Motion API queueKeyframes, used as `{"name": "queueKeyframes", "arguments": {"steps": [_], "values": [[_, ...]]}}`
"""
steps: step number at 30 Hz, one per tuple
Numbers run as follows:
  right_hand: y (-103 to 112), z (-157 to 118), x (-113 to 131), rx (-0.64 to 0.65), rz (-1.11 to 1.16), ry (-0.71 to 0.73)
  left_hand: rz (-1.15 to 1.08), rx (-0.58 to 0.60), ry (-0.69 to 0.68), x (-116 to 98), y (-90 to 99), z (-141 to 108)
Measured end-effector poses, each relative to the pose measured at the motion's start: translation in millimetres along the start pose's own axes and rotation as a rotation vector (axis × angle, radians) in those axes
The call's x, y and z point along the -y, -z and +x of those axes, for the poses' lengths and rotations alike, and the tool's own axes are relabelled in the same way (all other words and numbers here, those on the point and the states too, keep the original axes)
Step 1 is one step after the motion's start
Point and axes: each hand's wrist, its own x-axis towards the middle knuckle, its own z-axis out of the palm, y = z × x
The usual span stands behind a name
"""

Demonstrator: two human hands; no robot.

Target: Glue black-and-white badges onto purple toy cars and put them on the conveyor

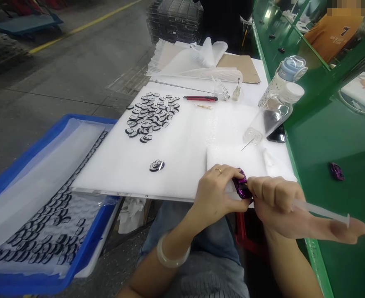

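My left hand (pixel 211 194) grips a shiny purple toy car body (pixel 242 185) between thumb and fingers, just over the table's front edge. Wrapped in my right hand (pixel 277 203) is a white plastic syringe (pixel 322 210). Its plunger end sticks out to the right, with my thumb stretched along to it. The syringe tip meets the car body, but my fingers hide the exact contact. Ahead and to the left, a few dark glossy pieces (pixel 156 165) lie together on the white foam-covered table (pixel 188 165).
Many small dark pieces (pixel 151 114) are spread farther back. A red utility knife (pixel 201 98) and a clear bottle (pixel 269 111) stand or lie beyond. At left, a blue tray (pixel 85 248) holds rows of dark pieces. Another purple car body (pixel 336 171) rests on the green conveyor (pixel 313 157).
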Motion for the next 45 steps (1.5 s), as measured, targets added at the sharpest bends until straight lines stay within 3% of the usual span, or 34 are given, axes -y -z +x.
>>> {"name": "queueKeyframes", "arguments": {"steps": [8,16,19,22,25,27,29,31,33,34,37,39,42,45], "values": [[-4.5,0.6,8.5,-0.01,-0.162,-0.01,0.013,0.008,-0.015,1.8,-1.5,-0.2],[-24.9,8.4,30.3,-0.168,-0.422,-0.16,0.039,0.036,0.006,-0.1,-0.5,-0.6],[-20.3,30.8,35.3,-0.171,-0.412,-0.055,0.042,0.043,-0.003,0.3,-0.1,-1.1],[-12.7,59.0,18.7,-0.183,-0.33,0.101,0.048,0.031,-0.033,1.8,-0.5,-2.1],[-7.9,74.3,-2.3,-0.177,-0.342,-0.12,0.04,0.016,-0.041,2.7,-0.3,-3.0],[-0.7,72.9,-2.6,-0.216,-0.392,-0.221,0.043,0.028,-0.045,2.7,0.3,-3.7],[18.7,65.4,11.4,-0.31,-0.461,-0.12,0.051,0.042,-0.056,2.8,0.8,-4.5],[56.3,55.8,33.9,-0.447,-0.65,0.013,0.06,0.046,-0.068,3.3,1.1,-5.2],[110.4,44.5,56.8,-0.595,-1.139,-0.057,0.07,0.042,-0.074,4.2,1.1,-5.7],[140.6,37.3,66.8,-0.681,-1.261,-0.069,0.075,0.041,-0.077,4.7,1.1,-5.9],[224.3,7.3,89.8,-0.797,-1.493,-0.265,0.084,0.046,-0.079,5.4,1.0,-6.4],[263.6,-17.5,99.3,-0.816,-1.595,-0.401,0.084,0.062,-0.076,5.0,1.4,-6.6],[296.3,-50.2,106.3,-0.844,-1.707,-0.467,0.089,0.089,-0.07,3.5,3.5,-6.4],[306.5,-64.0,109.0,-0.871,-1.776,-0.459,0.119,0.123,-0.053,1.6,6.2,-5.1]]}}
